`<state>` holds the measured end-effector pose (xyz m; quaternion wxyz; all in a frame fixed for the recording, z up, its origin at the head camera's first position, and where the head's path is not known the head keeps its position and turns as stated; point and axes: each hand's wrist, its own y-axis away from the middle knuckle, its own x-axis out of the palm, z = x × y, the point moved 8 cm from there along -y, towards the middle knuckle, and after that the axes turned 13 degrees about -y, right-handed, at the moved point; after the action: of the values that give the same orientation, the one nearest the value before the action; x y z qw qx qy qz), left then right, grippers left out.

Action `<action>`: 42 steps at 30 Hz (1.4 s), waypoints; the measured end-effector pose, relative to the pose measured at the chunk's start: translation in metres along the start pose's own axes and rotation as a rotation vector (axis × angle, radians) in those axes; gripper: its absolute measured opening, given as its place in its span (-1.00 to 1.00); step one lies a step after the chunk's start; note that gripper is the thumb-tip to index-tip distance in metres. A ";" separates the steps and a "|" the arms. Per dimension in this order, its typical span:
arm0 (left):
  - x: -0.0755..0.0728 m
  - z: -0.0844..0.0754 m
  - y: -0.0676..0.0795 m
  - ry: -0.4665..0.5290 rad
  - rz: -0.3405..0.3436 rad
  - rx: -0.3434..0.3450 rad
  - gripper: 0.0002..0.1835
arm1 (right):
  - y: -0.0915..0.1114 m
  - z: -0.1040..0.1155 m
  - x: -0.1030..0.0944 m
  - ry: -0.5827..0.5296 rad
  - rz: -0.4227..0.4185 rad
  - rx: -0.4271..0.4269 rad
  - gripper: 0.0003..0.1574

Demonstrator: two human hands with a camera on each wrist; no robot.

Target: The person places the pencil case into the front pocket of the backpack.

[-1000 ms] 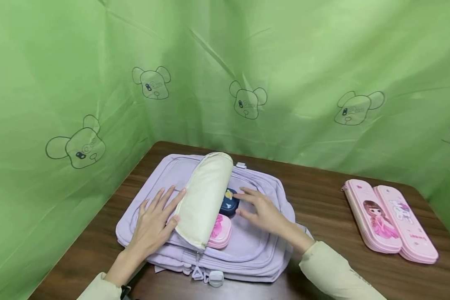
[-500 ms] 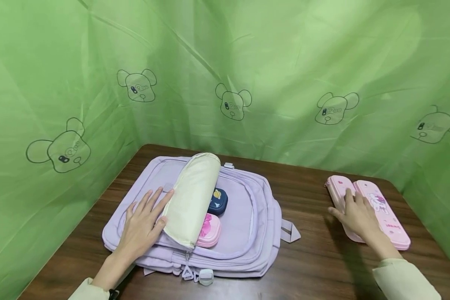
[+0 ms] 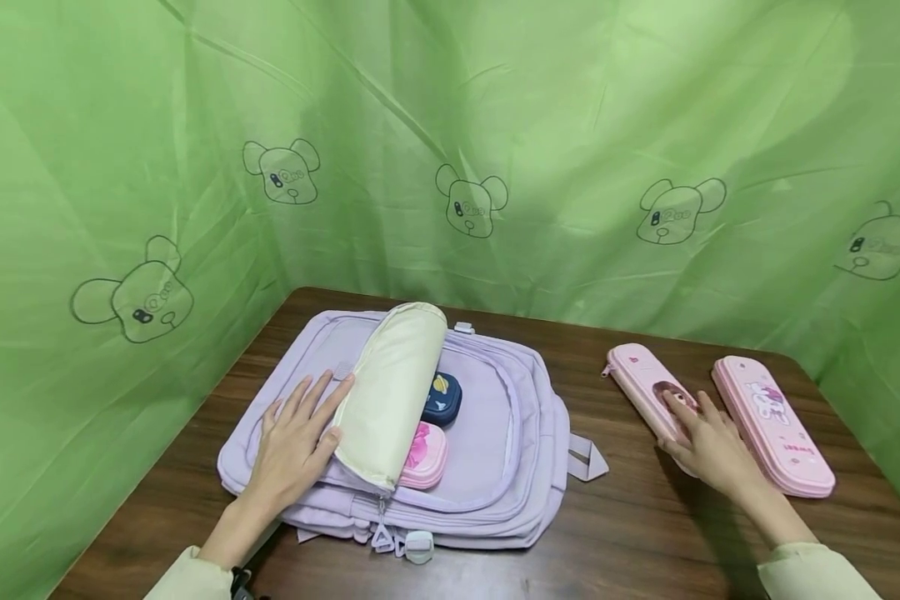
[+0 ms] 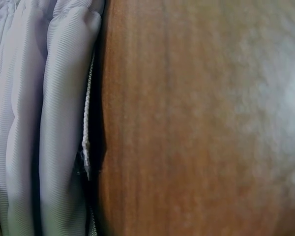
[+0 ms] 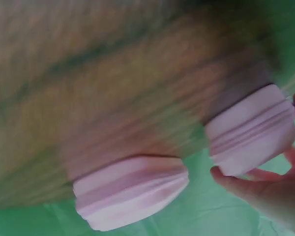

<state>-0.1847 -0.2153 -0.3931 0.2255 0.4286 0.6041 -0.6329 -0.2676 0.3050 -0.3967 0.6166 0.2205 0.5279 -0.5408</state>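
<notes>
A lilac backpack lies flat on the table, its front pocket folded back to show a cream lining. My left hand rests on the pocket with straight, spread fingers, fingertips at the lining's edge. Partly under that flap sit a small navy case with a planet print and a small pink case. On the right, my right hand grips a long pink pencil case with a doll picture. Thumb and fingers stand on opposite sides of this pencil case in the right wrist view.
A second pink pencil case with a white rabbit print lies right of the gripped one. Several zip pulls and a buckle hang at the backpack's near edge. A strap sticks out on its right. Green cloth encloses the dark wooden table.
My right hand has left the small navy case, reached right and taken the doll pencil case, which has shifted left, apart from the rabbit one. My left hand stays on the pocket.
</notes>
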 end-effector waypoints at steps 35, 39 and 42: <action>0.001 0.004 -0.003 0.074 -0.041 -0.054 -0.37 | -0.071 0.186 0.026 -0.472 0.089 -0.268 -0.26; -0.004 0.004 -0.004 0.105 -0.048 -0.069 -0.41 | -0.071 0.191 0.024 -0.487 0.101 -0.287 -0.27; -0.006 0.007 -0.004 0.152 -0.047 -0.114 -0.42 | -0.070 0.197 0.023 -0.479 0.101 -0.297 -0.27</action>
<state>-0.1865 -0.2227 -0.3862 0.1882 0.4478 0.6643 -0.5681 -0.2521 0.1067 -0.3281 0.7754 0.0197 0.4289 -0.4630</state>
